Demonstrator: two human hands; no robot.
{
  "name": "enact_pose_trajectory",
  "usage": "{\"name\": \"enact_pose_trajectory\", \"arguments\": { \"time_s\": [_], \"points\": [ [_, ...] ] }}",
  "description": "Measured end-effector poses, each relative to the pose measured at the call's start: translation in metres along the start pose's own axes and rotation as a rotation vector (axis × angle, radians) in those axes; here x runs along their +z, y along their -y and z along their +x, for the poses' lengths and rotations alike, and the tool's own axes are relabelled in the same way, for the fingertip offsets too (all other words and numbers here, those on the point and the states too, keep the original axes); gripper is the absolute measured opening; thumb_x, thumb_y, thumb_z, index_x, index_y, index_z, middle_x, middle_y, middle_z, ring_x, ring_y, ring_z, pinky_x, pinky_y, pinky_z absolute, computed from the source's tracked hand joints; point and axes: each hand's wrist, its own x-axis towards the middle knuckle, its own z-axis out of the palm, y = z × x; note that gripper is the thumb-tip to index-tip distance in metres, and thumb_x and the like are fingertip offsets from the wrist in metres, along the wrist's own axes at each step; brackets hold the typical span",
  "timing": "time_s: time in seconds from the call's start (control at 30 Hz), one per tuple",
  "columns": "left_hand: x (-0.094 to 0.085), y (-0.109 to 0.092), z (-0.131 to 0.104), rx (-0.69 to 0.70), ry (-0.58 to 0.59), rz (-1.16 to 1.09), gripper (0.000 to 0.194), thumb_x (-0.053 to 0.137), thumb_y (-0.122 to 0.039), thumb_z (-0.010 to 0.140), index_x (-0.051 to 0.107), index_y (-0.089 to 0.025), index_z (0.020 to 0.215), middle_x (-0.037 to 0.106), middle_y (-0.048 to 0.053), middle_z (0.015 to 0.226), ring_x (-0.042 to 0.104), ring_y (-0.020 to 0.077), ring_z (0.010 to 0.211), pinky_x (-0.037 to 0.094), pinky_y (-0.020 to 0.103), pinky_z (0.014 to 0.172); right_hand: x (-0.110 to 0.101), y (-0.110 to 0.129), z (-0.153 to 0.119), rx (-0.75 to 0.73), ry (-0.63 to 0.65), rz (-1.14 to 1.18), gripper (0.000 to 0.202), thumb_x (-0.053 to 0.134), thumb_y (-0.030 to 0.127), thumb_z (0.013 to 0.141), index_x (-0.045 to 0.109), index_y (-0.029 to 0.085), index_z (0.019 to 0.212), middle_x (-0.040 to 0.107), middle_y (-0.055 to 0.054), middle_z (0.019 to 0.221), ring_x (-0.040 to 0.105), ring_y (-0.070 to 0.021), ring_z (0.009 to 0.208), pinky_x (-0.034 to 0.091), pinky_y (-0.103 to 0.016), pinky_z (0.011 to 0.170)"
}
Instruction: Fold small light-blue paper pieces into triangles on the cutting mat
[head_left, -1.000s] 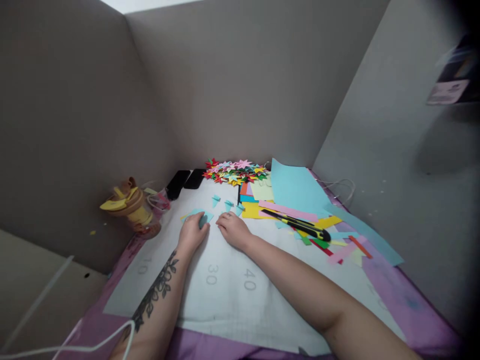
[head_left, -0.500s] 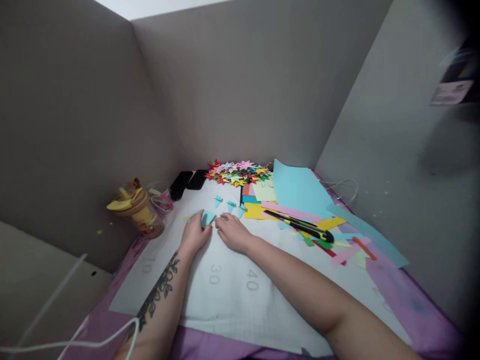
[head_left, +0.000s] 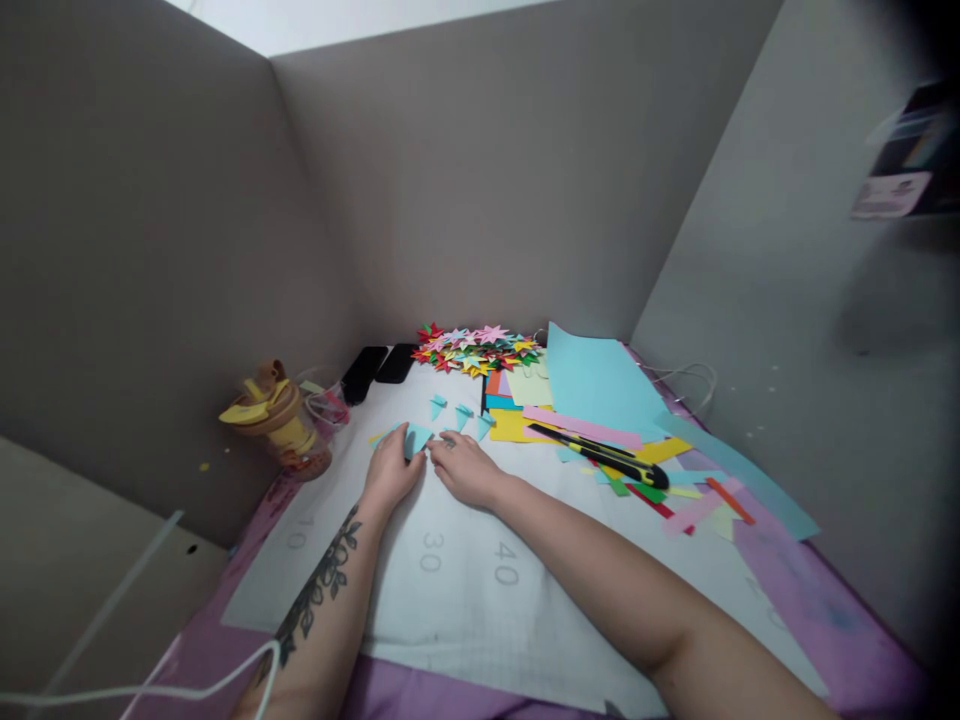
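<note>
A light blue folded piece of paper (head_left: 417, 438) lies between my hands on the white sheet. My left hand (head_left: 390, 472) is closed on its left side, thumb at the near edge and fingers over the far part. My right hand (head_left: 466, 470), with a ring on one finger, has its fingers curled together at the right corner of the paper; the exact grip is partly hidden. Just beyond stand small folded blue pieces (head_left: 463, 412), several in a loose row. A bit of yellow paper (head_left: 374, 438) shows beside my left fingers.
Colourful paper stars (head_left: 480, 350) are heaped at the back. To the right lie a black and yellow utility knife (head_left: 600, 455), paper strips (head_left: 697, 505) and a large blue sheet (head_left: 600, 380). A yellow-lidded cup (head_left: 289, 425) and two black phones (head_left: 365, 372) stand left. Grey panels enclose the table.
The view has tilted and shifted very slightly. Both hands stay at the blue paper, with hardly any visible movement.
</note>
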Motion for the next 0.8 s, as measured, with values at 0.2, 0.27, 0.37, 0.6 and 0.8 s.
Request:
{"name": "enact_pose_trajectory", "arguments": {
  "time_s": [0.2,0.27,0.37,0.6,0.8],
  "points": [
    [0.0002,0.0008,0.0,-0.013,0.0,-0.008,0.055,0.053,-0.031,0.077,0.043,-0.01,0.127,0.053,0.017,0.124,0.048,0.0282,0.117,0.039,0.04,0.098,-0.0009,0.001,0.0,0.0,0.002,-0.006,0.02,0.046,0.018,0.086,0.054,0.018,0.104,0.052,-0.009,0.126,0.035,-0.0263,0.124,0.033,-0.046,0.098],
    [0.0005,0.0014,0.0,-0.013,0.0,-0.011,0.055,0.053,-0.031,0.077,0.043,-0.009,0.127,0.053,0.018,0.124,0.048,0.0283,0.117,0.039,0.04,0.099,-0.0012,0.0012,-0.0001,-0.001,0.004,-0.008,0.02,0.046,0.018,0.086,0.054,0.018,0.103,0.051,-0.008,0.127,0.035,-0.0269,0.124,0.033,-0.046,0.098],
    [0.0008,0.0019,0.0001,-0.015,-0.002,-0.017,0.055,0.053,-0.032,0.078,0.043,-0.009,0.127,0.053,0.017,0.125,0.049,0.0282,0.117,0.039,0.041,0.099,-0.0017,0.0014,-0.0002,-0.002,0.005,-0.011,0.019,0.045,0.018,0.086,0.054,0.018,0.103,0.052,-0.008,0.126,0.035,-0.0272,0.124,0.033,-0.046,0.098],
    [0.0007,0.0012,0.001,-0.066,0.009,-0.049,0.055,0.052,-0.031,0.078,0.042,-0.01,0.128,0.054,0.017,0.124,0.049,0.0281,0.116,0.04,0.04,0.097,-0.0006,0.0013,0.001,-0.022,0.003,-0.018,0.018,0.047,0.018,0.086,0.054,0.018,0.102,0.052,-0.009,0.125,0.034,-0.0264,0.124,0.033,-0.047,0.097],
    [-0.003,0.001,0.0023,-0.153,-0.036,-0.145,0.048,0.046,-0.025,0.082,0.042,-0.012,0.128,0.059,0.015,0.118,0.055,0.0246,0.11,0.043,0.038,0.093,0.0029,0.0025,0.0052,-0.04,0.004,-0.073,0.018,0.046,0.019,0.086,0.055,0.017,0.101,0.055,-0.011,0.118,0.036,-0.0267,0.122,0.033,-0.045,0.096]
  ]
}}
